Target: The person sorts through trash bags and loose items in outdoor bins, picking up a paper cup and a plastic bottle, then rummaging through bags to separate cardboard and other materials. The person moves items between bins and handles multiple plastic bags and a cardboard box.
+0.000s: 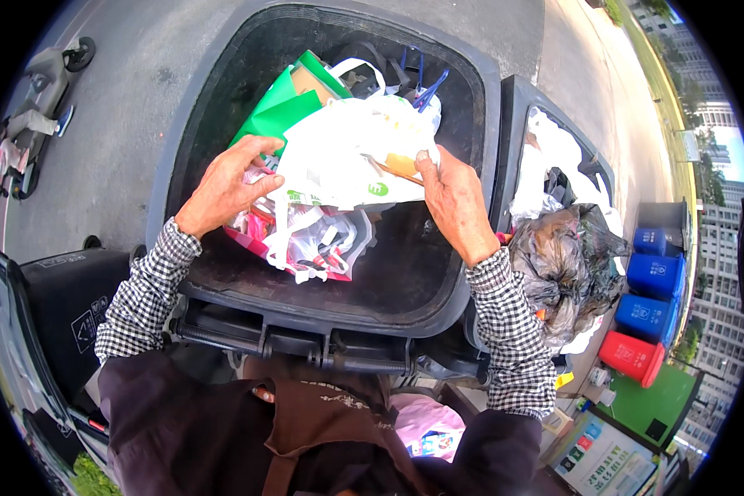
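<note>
Over an open dark grey wheeled bin, my right hand pinches the right edge of a white plastic bag with small green print. Orange-brown contents show at the bag's mouth, too partly covered to name. At its left side, my left hand is open, thumb and fingers apart, close to the bag's edge. Behind the bag stands a bright green bag with brown cardboard in it. Beneath lies a pink-and-white bag with crumpled clear plastic. Dark items and blue straps lie at the bin's far side.
A second bin at the right overflows with white bags and a translucent dark rubbish bag. Blue bins and a red bin stand farther right. Another black bin is at the left. A scooter with a rider passes far left.
</note>
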Demonstrator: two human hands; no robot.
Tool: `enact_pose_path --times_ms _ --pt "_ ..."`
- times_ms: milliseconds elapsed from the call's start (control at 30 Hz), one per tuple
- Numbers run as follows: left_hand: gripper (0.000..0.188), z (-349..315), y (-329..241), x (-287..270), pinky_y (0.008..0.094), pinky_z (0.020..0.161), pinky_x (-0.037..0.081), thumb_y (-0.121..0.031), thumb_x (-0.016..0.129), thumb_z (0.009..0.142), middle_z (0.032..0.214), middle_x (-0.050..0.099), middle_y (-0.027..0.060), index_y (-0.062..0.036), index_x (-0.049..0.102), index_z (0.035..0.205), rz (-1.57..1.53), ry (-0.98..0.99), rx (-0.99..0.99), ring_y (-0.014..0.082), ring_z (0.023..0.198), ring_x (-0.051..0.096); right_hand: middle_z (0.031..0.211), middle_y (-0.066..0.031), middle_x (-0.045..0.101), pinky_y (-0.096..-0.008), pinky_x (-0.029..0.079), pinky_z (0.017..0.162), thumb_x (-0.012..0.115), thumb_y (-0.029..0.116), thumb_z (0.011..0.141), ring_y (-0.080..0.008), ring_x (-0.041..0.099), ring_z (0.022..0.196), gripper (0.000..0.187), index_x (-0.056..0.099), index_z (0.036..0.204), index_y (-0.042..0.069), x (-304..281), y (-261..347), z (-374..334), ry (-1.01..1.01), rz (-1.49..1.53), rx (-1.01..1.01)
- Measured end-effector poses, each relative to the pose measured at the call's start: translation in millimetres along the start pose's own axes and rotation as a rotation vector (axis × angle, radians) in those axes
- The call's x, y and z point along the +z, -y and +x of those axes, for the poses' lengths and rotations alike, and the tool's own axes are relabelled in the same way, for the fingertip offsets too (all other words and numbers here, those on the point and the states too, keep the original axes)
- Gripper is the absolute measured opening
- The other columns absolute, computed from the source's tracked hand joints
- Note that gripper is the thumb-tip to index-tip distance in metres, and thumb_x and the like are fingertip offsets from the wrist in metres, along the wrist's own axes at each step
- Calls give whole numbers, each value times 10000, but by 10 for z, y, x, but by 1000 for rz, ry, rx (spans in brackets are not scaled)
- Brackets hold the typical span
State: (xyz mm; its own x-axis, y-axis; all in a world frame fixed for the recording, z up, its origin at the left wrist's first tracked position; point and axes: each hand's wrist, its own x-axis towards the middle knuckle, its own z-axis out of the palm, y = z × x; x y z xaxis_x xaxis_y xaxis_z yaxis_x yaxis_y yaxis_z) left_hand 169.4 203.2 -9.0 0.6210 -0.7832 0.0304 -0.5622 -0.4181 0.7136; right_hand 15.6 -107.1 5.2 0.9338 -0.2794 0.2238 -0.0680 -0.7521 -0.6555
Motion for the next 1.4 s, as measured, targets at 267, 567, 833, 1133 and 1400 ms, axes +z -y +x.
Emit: enact_pose_path --times_ms 267,567,833,1133,1400 --pt "877 580 -165 516 483 1063 456 -306 825 799 1410 512 201 -75 390 1526 241 -72 177 387 1248 538 856 -2 595 -249 433 773 466 258 1114 -84 498 836 340 665 1034 -6 -1 17 -451 -84 342 151" --pt "425 697 579 869 460 886 529 -191 691 910 1022 670 168 -34 603 1296 357 -2 63 347 962 660 945 -33 626 -262 421 802 453 293 1112 -107 512 877 375 669 1072 -11 -127 -114 -670 -173 383 241" --pt "233 978 304 209 211 686 493 -214 509 1043 852 665 -39 -87 705 1053 -622 -182 -220 12 773 594 1031 -77 691 -277 468 739 437 299 1109 -136 628 926 367 596 917 31 -710 85 -254 -279 467 207" --pt "162 1697 -435 -698 224 479 390 -134 566 972 723 640 -38 -27 688 974 -825 -226 187 40 554 521 1191 -206 692 -363 633 783 455 436 1076 -282 700 1089 503 644 1068 -29 -2102 370 253 -390 334 84" --pt "184 2153 -1562 -890 214 552 456 -55 518 945 777 637 -28 -33 683 1022 -949 -467 419 48 613 553 1217 -113 621 -405 583 874 412 389 1077 -244 656 1088 392 598 1000 53 -3224 419 662 -482 269 -25"
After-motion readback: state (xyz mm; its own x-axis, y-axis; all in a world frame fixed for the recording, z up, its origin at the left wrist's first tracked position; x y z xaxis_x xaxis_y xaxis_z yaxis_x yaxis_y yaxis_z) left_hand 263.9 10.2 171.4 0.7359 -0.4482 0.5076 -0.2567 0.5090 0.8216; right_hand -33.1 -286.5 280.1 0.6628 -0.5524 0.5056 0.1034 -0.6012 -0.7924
